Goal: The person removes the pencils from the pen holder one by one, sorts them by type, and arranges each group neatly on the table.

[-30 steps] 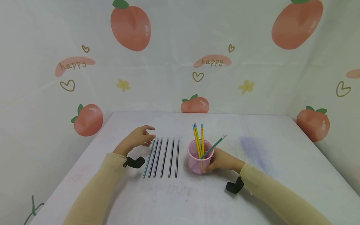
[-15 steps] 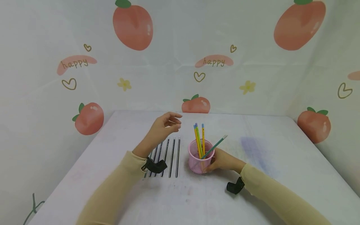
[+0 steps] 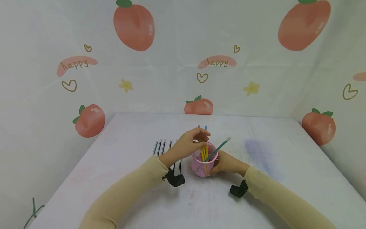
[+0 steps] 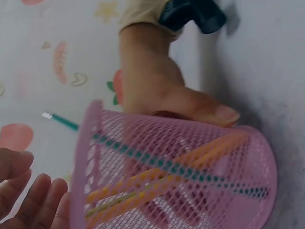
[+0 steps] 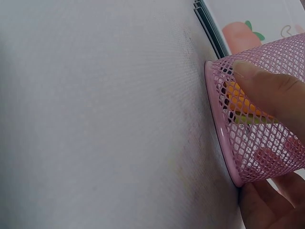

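A pink mesh pencil cup (image 3: 199, 170) stands upright on the table, held around its right side by my right hand (image 3: 227, 163). In the right wrist view, the thumb (image 5: 267, 88) presses the mesh on one side and fingers curl under the other. Several yellow pencils (image 4: 138, 193) and a teal pencil (image 3: 220, 147) lean inside the cup; the teal one tilts right over the rim. Above the cup's left rim, my left hand (image 3: 187, 144) is beside the yellow pencils' upper ends, partly hiding them. Its fingers (image 4: 35, 202) look loosely bent, gripping nothing visible.
Several dark pencils (image 3: 180, 165) lie in a row on the white table (image 3: 217, 203) left of the cup, partly covered by my left forearm. A printed curtain (image 3: 166, 79) hangs behind the table. A black wrist camera (image 3: 239, 190) sits by my right sleeve.
My left hand has moved right from the left end of the pencil row, rising over it and then lowering to the cup's pencils. The right hand and cup have stayed in place.
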